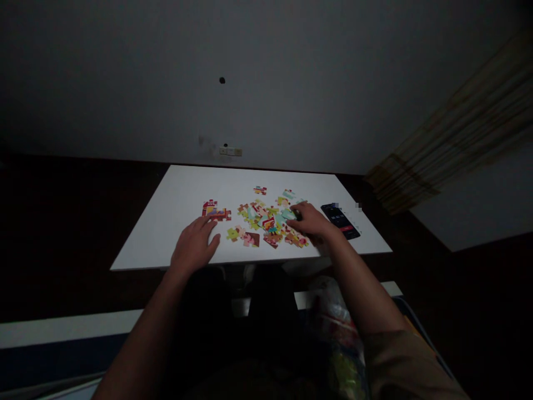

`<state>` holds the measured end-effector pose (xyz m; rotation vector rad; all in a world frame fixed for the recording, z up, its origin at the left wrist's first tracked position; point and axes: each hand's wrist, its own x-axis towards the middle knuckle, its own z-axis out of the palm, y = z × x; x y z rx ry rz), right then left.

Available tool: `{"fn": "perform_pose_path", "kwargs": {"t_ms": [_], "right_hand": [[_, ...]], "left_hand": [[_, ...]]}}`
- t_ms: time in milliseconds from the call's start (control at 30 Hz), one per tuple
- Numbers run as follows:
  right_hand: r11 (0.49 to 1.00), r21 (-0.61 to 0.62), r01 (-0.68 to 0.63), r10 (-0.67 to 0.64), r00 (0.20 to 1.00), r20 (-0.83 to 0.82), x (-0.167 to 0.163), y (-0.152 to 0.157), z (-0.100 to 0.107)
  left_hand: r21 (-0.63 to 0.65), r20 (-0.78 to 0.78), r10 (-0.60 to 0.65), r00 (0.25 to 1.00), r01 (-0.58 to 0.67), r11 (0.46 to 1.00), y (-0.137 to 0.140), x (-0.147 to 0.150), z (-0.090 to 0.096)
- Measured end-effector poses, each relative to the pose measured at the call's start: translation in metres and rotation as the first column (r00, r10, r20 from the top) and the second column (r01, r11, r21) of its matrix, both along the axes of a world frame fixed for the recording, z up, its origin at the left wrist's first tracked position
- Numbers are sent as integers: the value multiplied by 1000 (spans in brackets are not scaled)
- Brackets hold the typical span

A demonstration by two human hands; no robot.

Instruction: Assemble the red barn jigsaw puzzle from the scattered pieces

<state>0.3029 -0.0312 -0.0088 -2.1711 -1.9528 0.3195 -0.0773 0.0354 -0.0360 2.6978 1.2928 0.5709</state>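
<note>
My left hand [194,243] lies over the left part of the white table [145,233], thumb apart from the fingers. Its fingertips rest at the lower edge of a small joined section of jigsaw puzzle [216,213], red with yellow and purple. A loose heap of colourful puzzle pieces [268,219] spreads across the middle. My right hand [310,220] reaches onto the heap's right side, thumb and fingers spread around a pale green piece [287,214]. Whether it touches that piece is hard to see in the dim light.
A phone [340,221] with a lit screen lies right of my right hand. One small joined bit of puzzle [260,190] sits behind the heap. Beyond the table stands a grey wall [291,111] with a socket [230,151]. A plastic bag [337,322] is below my right forearm.
</note>
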Motion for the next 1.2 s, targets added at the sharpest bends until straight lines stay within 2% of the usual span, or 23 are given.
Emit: {"fn": "perform_pose_path", "kwargs": {"t_ms": [133,367,533,600,733,800,867,967,1033,1133,1200], "right_hand": [[999,6,45,-45,999,-8,-8,7,-5],[993,5,121,-116,965,-235,-5,5,0],[959,5,283,-245,841,-483,6,2,-4],[944,7,329,-272,792,-546,11,2,-7],[903,-68,424,-372,693,-618,17,3,-11],[880,18,474,-374,716,-589,19,6,-11],[850,198,488,-339,795,-504,21,8,-9],[821,385,422,-304,893,-331,23,9,-2],[852,389,351,-276,931,-238,22,6,3],[938,258,232,-194,967,-163,23,-1,7],[966,178,186,-154,972,-178,26,-5,6]], "left_hand": [[-16,9,-3,1000,4,1000,0,0,0],[-9,9,-6,1000,6,1000,-1,-1,-1],[-9,6,-7,1000,7,1000,-1,-1,-1],[-11,4,-13,1000,13,1000,-1,-1,0],[-8,10,-16,1000,16,1000,-1,-1,0],[-8,13,-15,1000,15,1000,-1,-1,0],[-8,17,-16,1000,16,1000,-1,-1,0],[-4,18,-17,1000,17,1000,-2,-1,0],[-3,12,-14,1000,14,1000,-2,-1,1],[-16,9,-14,1000,15,1000,-3,-1,1],[-29,13,-13,1000,14,999,-2,-1,1]]}}
